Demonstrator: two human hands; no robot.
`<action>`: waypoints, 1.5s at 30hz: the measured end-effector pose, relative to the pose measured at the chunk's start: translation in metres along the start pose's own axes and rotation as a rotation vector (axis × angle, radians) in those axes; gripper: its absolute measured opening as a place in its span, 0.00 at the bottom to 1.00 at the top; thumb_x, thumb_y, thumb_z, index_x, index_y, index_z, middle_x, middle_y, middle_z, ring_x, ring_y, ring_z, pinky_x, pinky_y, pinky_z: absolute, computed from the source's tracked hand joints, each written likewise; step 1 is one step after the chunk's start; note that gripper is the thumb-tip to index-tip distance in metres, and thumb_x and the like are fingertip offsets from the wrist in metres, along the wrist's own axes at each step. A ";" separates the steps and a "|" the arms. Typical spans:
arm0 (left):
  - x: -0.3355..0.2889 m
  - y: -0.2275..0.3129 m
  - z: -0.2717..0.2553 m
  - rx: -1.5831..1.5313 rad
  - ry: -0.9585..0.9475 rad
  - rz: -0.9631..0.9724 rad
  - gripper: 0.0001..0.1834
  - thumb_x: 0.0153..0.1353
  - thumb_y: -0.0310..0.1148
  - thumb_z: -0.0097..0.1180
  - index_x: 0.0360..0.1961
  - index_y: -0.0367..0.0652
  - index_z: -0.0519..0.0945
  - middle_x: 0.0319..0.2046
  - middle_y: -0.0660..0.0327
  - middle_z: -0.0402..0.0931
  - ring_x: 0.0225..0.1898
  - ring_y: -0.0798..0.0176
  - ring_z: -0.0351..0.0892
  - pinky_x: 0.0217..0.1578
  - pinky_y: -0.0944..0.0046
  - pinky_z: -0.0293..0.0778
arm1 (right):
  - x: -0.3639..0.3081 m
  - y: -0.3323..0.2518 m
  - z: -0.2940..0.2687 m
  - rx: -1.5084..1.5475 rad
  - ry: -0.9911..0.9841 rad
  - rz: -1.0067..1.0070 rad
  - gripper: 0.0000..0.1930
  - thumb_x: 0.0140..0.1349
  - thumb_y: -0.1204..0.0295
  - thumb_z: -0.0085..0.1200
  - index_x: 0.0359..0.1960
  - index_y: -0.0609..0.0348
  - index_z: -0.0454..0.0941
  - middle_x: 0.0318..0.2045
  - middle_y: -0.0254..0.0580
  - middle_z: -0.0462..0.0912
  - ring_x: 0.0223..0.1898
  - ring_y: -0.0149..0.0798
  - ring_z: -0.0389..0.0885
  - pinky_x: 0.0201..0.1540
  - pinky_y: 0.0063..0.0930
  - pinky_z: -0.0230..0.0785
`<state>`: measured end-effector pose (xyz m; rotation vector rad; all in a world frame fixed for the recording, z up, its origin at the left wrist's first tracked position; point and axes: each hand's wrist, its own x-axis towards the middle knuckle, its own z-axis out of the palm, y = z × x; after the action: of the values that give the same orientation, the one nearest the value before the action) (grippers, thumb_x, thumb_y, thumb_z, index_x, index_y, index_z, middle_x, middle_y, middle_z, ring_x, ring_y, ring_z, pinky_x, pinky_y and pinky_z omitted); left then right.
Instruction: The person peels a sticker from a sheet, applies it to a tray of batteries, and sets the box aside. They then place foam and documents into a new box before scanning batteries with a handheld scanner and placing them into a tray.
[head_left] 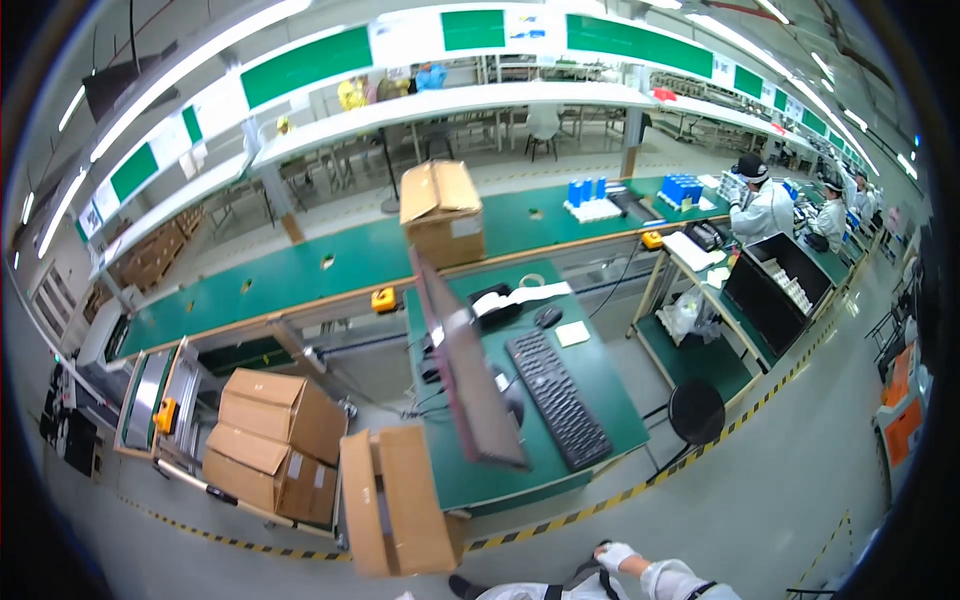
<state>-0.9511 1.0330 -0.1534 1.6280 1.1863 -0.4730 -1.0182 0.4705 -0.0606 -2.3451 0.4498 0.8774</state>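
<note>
My right hand (pixel 617 556), in a white glove, hangs low in front of my body near the bottom edge. A small dark patch shows at its fingertips, and I cannot make out whether it is something held. Ahead of it is the green desk (pixel 610 425) with a black keyboard (pixel 560 400), a mouse (pixel 548 317) and a tilted monitor (pixel 465 370). Left of my body stands an open cardboard box (pixel 415 500). Only a tiny pale sliver shows at the lower edge on my left, so my left hand cannot be seen.
Cardboard boxes (pixel 275 440) sit on a cart to the left. A closed carton (pixel 440 215) stands on the long green bench (pixel 360 255). A black stool (pixel 696 412) is right of the desk. Co-workers in white (pixel 765 212) stand farther right. Yellow-black tape (pixel 560 522) marks the floor.
</note>
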 end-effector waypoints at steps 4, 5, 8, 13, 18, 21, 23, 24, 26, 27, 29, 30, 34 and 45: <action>-0.072 0.017 0.126 0.574 -0.325 0.215 0.26 0.62 0.52 0.46 0.49 0.43 0.80 0.47 0.48 0.79 0.52 0.42 0.75 0.51 0.52 0.74 | 0.028 0.157 0.025 0.100 0.047 -0.032 0.20 0.61 0.50 0.47 0.46 0.44 0.83 0.46 0.39 0.84 0.51 0.44 0.80 0.56 0.32 0.70; -0.084 0.011 0.123 0.728 -0.375 0.340 0.24 0.60 0.50 0.49 0.47 0.44 0.81 0.44 0.48 0.79 0.49 0.42 0.77 0.49 0.52 0.74 | 0.032 0.144 0.003 0.129 -0.007 -0.078 0.22 0.61 0.52 0.48 0.49 0.51 0.80 0.49 0.47 0.81 0.53 0.50 0.77 0.58 0.37 0.67; -0.144 0.022 0.187 1.169 -0.413 0.927 0.14 0.56 0.42 0.54 0.35 0.44 0.83 0.34 0.47 0.80 0.39 0.40 0.78 0.43 0.51 0.75 | -0.028 0.145 -0.052 0.209 0.154 -0.025 0.19 0.63 0.59 0.43 0.39 0.57 0.83 0.42 0.53 0.82 0.47 0.56 0.78 0.54 0.43 0.67; -0.273 0.126 0.381 0.376 -0.790 0.291 0.09 0.61 0.34 0.54 0.37 0.43 0.83 0.31 0.59 0.81 0.30 0.61 0.78 0.29 0.59 0.73 | -0.002 0.221 -0.108 0.235 0.089 -0.006 0.21 0.63 0.55 0.43 0.45 0.53 0.82 0.48 0.51 0.80 0.53 0.54 0.75 0.58 0.43 0.65; -0.366 0.198 0.514 0.548 -0.842 0.849 0.09 0.61 0.35 0.54 0.37 0.43 0.83 0.26 0.60 0.79 0.27 0.65 0.76 0.28 0.65 0.71 | 0.045 0.252 -0.195 0.172 0.145 -0.043 0.21 0.64 0.54 0.42 0.46 0.53 0.82 0.50 0.50 0.80 0.53 0.53 0.75 0.59 0.42 0.65; -0.389 0.237 0.581 0.492 -0.818 0.777 0.12 0.64 0.36 0.51 0.40 0.42 0.82 0.35 0.54 0.81 0.35 0.60 0.80 0.36 0.63 0.75 | 0.079 0.258 -0.263 0.184 0.206 -0.111 0.21 0.64 0.54 0.42 0.44 0.52 0.82 0.47 0.50 0.81 0.50 0.52 0.78 0.56 0.41 0.68; -0.379 0.256 0.615 0.441 -0.801 0.752 0.13 0.65 0.36 0.49 0.41 0.41 0.82 0.37 0.55 0.82 0.37 0.60 0.81 0.36 0.63 0.75 | 0.108 0.265 -0.302 0.130 0.202 -0.167 0.20 0.63 0.55 0.42 0.42 0.52 0.83 0.45 0.50 0.82 0.49 0.51 0.78 0.53 0.42 0.69; -0.372 0.265 0.642 0.404 -0.803 0.743 0.14 0.66 0.36 0.48 0.42 0.40 0.81 0.39 0.56 0.82 0.39 0.62 0.81 0.37 0.64 0.75 | 0.118 0.275 -0.327 0.122 0.219 -0.153 0.20 0.63 0.55 0.42 0.42 0.52 0.83 0.45 0.50 0.82 0.49 0.51 0.78 0.53 0.42 0.69; -0.354 0.278 0.673 0.352 -0.788 0.719 0.14 0.66 0.35 0.46 0.44 0.39 0.81 0.41 0.57 0.82 0.40 0.63 0.81 0.37 0.64 0.76 | 0.132 0.284 -0.362 0.054 0.186 0.024 0.20 0.63 0.56 0.42 0.42 0.53 0.82 0.45 0.50 0.82 0.49 0.52 0.78 0.53 0.43 0.69; -0.348 0.280 0.686 0.311 -0.739 0.650 0.12 0.64 0.34 0.52 0.43 0.39 0.81 0.37 0.60 0.82 0.37 0.66 0.80 0.36 0.67 0.74 | 0.139 0.292 -0.376 0.104 0.235 -0.064 0.20 0.63 0.56 0.42 0.42 0.53 0.82 0.45 0.51 0.81 0.49 0.52 0.78 0.54 0.43 0.68; -0.309 0.287 0.719 0.074 -0.773 0.461 0.09 0.61 0.31 0.56 0.42 0.41 0.81 0.35 0.64 0.82 0.37 0.69 0.81 0.36 0.68 0.74 | 0.165 0.296 -0.422 0.095 0.234 -0.095 0.20 0.63 0.56 0.42 0.42 0.54 0.82 0.46 0.52 0.81 0.51 0.52 0.77 0.55 0.43 0.67; -0.321 0.295 0.727 0.083 -0.775 0.447 0.09 0.61 0.31 0.56 0.42 0.41 0.81 0.35 0.64 0.82 0.37 0.69 0.81 0.36 0.68 0.74 | 0.171 0.306 -0.424 0.145 0.238 -0.065 0.20 0.63 0.56 0.42 0.43 0.54 0.82 0.47 0.53 0.80 0.52 0.53 0.76 0.56 0.42 0.67; -0.325 0.317 0.757 0.171 -0.761 0.429 0.11 0.62 0.30 0.51 0.44 0.41 0.80 0.39 0.61 0.82 0.42 0.64 0.82 0.41 0.65 0.76 | 0.227 0.298 -0.477 0.137 0.170 -0.012 0.20 0.60 0.54 0.50 0.46 0.49 0.83 0.45 0.43 0.84 0.49 0.44 0.82 0.55 0.32 0.70; -0.322 0.434 0.784 -0.313 -0.574 0.233 0.14 0.66 0.36 0.47 0.48 0.43 0.79 0.44 0.58 0.81 0.40 0.59 0.79 0.38 0.60 0.78 | 0.424 0.164 -0.615 -0.059 0.009 -0.450 0.20 0.61 0.54 0.50 0.49 0.52 0.82 0.45 0.45 0.84 0.48 0.46 0.82 0.54 0.33 0.71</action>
<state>-0.5290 0.1928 -0.0037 1.2232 0.5970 -0.5278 -0.4955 -0.0874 -0.0407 -2.3649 -0.1053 0.6698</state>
